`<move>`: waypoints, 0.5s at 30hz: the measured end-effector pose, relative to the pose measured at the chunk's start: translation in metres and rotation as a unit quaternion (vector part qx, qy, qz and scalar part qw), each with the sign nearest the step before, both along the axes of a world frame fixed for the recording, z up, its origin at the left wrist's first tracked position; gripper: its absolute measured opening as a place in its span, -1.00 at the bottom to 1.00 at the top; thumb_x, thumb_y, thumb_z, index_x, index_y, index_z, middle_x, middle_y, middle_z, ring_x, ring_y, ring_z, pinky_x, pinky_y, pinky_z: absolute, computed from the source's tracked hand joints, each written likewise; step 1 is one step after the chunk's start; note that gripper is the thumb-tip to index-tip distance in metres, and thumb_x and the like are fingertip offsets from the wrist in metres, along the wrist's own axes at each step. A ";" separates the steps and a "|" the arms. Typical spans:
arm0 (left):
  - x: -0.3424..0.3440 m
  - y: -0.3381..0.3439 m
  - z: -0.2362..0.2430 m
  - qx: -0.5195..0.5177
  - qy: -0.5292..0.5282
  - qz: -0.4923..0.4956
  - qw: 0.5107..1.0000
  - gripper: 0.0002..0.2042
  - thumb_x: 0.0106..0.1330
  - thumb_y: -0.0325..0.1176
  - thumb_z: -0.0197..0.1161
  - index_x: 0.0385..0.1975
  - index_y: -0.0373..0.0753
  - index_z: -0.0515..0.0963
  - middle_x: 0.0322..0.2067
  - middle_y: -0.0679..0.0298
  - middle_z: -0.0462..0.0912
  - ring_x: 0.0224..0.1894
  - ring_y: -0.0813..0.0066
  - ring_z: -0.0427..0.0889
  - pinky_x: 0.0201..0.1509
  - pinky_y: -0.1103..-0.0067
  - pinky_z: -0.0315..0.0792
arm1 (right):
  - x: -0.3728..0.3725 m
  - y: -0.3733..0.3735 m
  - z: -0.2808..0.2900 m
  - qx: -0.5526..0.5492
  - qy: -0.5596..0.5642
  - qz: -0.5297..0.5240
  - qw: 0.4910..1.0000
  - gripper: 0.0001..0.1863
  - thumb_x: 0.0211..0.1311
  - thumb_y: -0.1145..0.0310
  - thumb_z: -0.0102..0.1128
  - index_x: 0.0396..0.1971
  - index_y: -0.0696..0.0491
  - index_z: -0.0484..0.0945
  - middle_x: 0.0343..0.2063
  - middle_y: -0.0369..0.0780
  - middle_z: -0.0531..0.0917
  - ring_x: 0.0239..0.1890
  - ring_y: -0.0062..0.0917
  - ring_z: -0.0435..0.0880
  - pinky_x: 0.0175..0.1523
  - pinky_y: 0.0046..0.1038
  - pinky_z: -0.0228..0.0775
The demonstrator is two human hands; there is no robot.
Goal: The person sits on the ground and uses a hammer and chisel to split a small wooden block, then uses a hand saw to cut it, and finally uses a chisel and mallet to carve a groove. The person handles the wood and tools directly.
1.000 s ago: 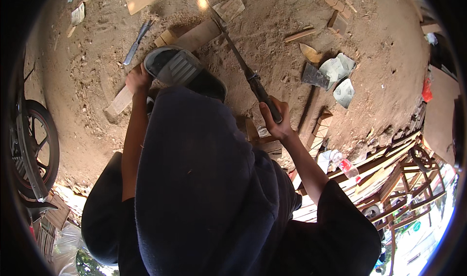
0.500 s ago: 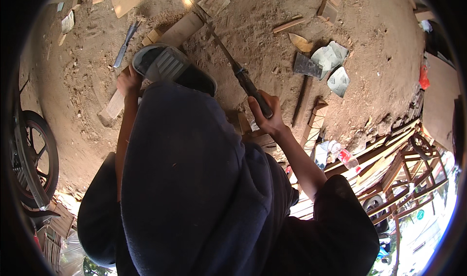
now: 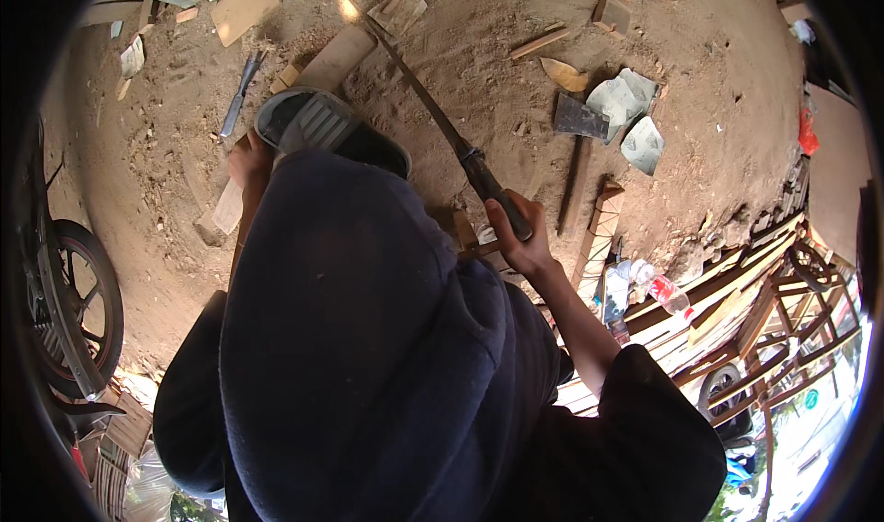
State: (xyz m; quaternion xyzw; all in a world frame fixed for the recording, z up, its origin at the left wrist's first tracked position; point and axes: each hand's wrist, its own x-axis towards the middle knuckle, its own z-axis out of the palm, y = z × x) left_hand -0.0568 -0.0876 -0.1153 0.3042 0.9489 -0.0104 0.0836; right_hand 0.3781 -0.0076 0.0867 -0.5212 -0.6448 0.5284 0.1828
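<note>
right hand [image 3: 523,232]: wrapped round saw [image 3: 435,110], likely guiding it | saw: at board's far end | board [image 3: 343,57]: on ground, under sandal [image 3: 322,126], seemingly pinned | left hand [image 3: 250,160]: beside sandal, grip unclear

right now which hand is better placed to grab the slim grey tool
Likely the left hand: it is close to the slim grey tool, while the right hand is farther off and already grips the long-bladed tool.
</note>
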 end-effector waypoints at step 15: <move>0.002 0.144 0.101 0.103 -0.344 -0.178 0.916 -0.33 0.07 0.06 0.38 0.08 -0.31 0.47 0.00 -0.06 0.56 0.07 0.15 0.54 0.13 0.42 0.38 | 0.053 -0.025 0.032 -0.106 0.065 -0.153 0.980 -0.71 0.33 0.24 0.01 -0.52 0.12 0.38 -0.69 -0.40 0.35 -0.66 -0.78 0.25 -0.58 -0.62 0.05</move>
